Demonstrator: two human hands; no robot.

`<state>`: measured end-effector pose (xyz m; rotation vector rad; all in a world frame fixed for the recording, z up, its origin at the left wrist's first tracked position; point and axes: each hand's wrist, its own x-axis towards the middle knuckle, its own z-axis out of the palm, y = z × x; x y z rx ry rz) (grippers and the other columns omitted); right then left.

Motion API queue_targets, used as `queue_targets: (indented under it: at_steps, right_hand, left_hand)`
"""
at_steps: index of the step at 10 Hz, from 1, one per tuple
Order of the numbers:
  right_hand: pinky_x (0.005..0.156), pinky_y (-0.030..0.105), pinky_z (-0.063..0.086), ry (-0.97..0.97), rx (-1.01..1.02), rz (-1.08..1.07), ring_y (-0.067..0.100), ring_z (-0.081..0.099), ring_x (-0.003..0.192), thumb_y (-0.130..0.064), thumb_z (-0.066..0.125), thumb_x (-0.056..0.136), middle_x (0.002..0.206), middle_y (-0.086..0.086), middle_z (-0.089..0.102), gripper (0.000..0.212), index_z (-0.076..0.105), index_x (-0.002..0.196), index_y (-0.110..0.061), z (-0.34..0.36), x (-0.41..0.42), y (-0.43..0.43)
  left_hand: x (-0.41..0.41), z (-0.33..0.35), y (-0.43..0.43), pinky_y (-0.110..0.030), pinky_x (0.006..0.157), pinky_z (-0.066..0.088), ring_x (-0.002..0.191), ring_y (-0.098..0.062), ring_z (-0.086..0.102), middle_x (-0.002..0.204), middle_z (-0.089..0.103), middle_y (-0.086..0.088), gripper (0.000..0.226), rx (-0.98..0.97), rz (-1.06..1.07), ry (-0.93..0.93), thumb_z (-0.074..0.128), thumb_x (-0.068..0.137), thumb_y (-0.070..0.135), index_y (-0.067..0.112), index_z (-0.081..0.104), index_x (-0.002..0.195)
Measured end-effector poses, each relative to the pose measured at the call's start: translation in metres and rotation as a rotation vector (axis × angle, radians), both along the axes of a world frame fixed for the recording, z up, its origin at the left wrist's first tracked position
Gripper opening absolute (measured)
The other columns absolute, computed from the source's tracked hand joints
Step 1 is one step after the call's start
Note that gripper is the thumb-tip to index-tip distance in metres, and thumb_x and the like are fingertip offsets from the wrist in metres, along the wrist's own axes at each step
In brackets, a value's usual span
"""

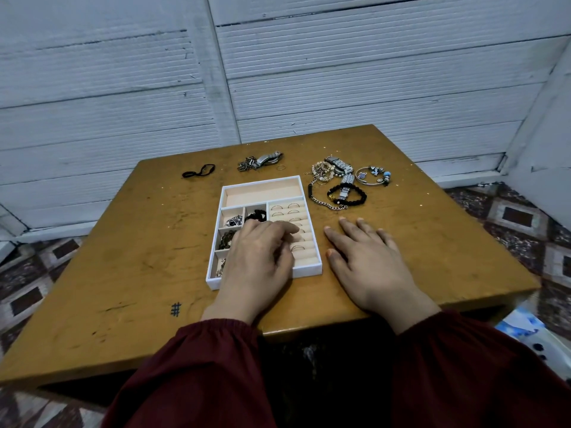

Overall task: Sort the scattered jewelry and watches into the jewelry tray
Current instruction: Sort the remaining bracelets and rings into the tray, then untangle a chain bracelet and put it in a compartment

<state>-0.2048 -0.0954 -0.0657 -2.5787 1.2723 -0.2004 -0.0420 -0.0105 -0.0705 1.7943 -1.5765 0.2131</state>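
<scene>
1. While rings point(278, 207) are slotted in the jewelry tray point(262, 178), watches point(338, 164) and bracelets point(364, 196) are left scattered on the table point(432, 242) beyond it.
2. Left grip point(259, 257) is curled over the tray, with any hold hidden; right grip point(367, 261) is laid flat, empty.

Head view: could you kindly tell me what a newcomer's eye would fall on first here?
The white jewelry tray at the middle of the brown table, with the left hand lying over its ring rows. Just right of it the right hand lies flat on the wood, and beyond that hand sits a tangled heap of bracelets and watches.
</scene>
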Motion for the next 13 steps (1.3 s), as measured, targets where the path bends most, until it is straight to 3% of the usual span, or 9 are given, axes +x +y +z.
queue_targets:
  at_steps: [3, 6, 7, 8, 9, 11, 13]
  right_hand:
    - [0.119, 0.041, 0.003, -0.019, 0.003, -0.001, 0.015, 0.003, 0.148, -0.046, 0.026, 0.100, 0.160, -0.009, 0.012, 0.050, 0.020, 0.149, -0.039, 0.000, 0.001, 0.000]
    - [0.119, 0.039, 0.005, -0.090, -0.001, -0.020, 0.014, 0.008, 0.147, -0.045, 0.034, 0.098, 0.158, -0.009, 0.020, 0.050, 0.028, 0.147, -0.035, -0.003, 0.001, -0.001]
    - [0.117, 0.037, 0.012, -0.193, 0.018, -0.044, 0.014, 0.020, 0.144, -0.042, 0.042, 0.096, 0.153, -0.008, 0.031, 0.048, 0.037, 0.143, -0.032, -0.002, -0.001, -0.001]
    - [0.110, 0.036, 0.029, -0.397, 0.084, -0.095, 0.015, 0.040, 0.129, -0.034, 0.052, 0.093, 0.136, -0.006, 0.050, 0.041, 0.050, 0.133, -0.026, 0.001, -0.003, -0.005]
    - [0.105, 0.040, 0.036, -0.452, 0.098, -0.115, 0.017, 0.047, 0.121, -0.032, 0.055, 0.091, 0.125, -0.004, 0.055, 0.036, 0.056, 0.126, -0.024, 0.004, -0.004, -0.013]
    - [0.099, 0.035, 0.040, -0.380, 0.010, -0.195, 0.020, 0.049, 0.117, -0.027, 0.053, 0.092, 0.121, 0.000, 0.054, 0.032, 0.056, 0.124, -0.025, 0.010, -0.004, -0.048]
    - [0.098, 0.038, 0.035, -0.288, -0.078, -0.352, 0.028, 0.047, 0.116, -0.034, 0.048, 0.096, 0.121, 0.005, 0.054, 0.032, 0.057, 0.124, -0.024, 0.011, 0.003, -0.090]
  left_hand:
    - [-0.002, 0.002, 0.000, -0.031, 0.078, 0.042, 0.087, -0.010, 0.048, 0.090, 0.063, 0.015, 0.026, -0.026, 0.009, 0.025, 0.058, 0.078, 0.013, 0.021, 0.065, 0.102]
    - [-0.014, 0.008, -0.004, -0.041, 0.081, 0.046, 0.091, -0.019, 0.056, 0.093, 0.065, 0.010, 0.026, -0.091, 0.008, 0.071, 0.048, 0.081, 0.024, 0.021, 0.066, 0.101]
    - [-0.023, 0.010, -0.008, -0.041, 0.079, 0.047, 0.089, -0.018, 0.055, 0.092, 0.064, 0.010, 0.026, -0.114, -0.012, 0.101, 0.048, 0.082, 0.024, 0.021, 0.066, 0.101]
    - [-0.031, 0.016, -0.017, -0.041, 0.080, 0.047, 0.092, -0.017, 0.054, 0.093, 0.064, 0.010, 0.028, -0.107, -0.023, 0.119, 0.047, 0.082, 0.026, 0.022, 0.066, 0.101]
    - [-0.037, 0.021, -0.029, -0.038, 0.082, 0.046, 0.094, -0.017, 0.054, 0.094, 0.064, 0.009, 0.029, -0.083, -0.015, 0.115, 0.046, 0.081, 0.028, 0.024, 0.066, 0.101]
    - [-0.034, 0.026, -0.057, -0.033, 0.089, 0.038, 0.103, -0.016, 0.045, 0.105, 0.060, 0.009, 0.023, 0.100, 0.092, 0.075, 0.055, 0.087, 0.025, 0.029, 0.063, 0.109]
    - [-0.024, 0.044, -0.090, -0.033, 0.090, 0.034, 0.108, -0.022, 0.042, 0.111, 0.057, 0.001, 0.025, 0.233, 0.192, 0.018, 0.050, 0.090, 0.028, 0.030, 0.065, 0.111]
